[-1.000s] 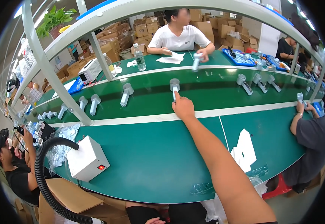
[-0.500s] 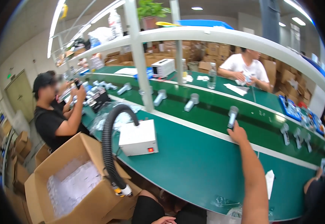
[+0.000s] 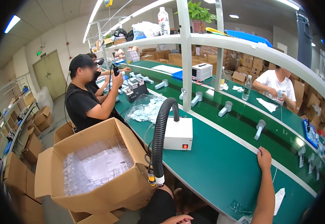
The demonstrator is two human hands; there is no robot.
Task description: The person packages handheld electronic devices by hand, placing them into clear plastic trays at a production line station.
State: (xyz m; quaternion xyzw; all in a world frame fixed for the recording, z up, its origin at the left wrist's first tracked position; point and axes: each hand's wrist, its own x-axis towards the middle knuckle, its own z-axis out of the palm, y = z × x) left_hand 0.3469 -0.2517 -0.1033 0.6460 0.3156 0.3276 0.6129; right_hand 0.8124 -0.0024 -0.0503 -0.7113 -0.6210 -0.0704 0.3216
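Note:
A light-blue handled part with a round grey cup end (image 3: 259, 129) lies on the green conveyor belt, just beyond my right hand (image 3: 264, 158). That hand rests at the pale strip edging the belt, apart from the part. Its fingers are curled in and nothing shows in them. My left hand (image 3: 179, 219) lies low over my lap at the bottom edge, partly cut off, with fingers stretched out and nothing seen in it. Similar parts lie along the belt, among them one farther left (image 3: 225, 108) and one to the right (image 3: 301, 156).
A white box with a red switch (image 3: 178, 134) and black flexible hose (image 3: 158, 142) stands on the green bench (image 3: 214, 168). An open carton (image 3: 95, 196) of clear plastic pieces sits at left. A metal frame post (image 3: 186, 74) rises ahead. Co-workers stand left and across the belt.
My right hand has let go of the handled part and drawn back to the belt's edge; the part stays on the belt. My view has turned left. The left hand remains in my lap.

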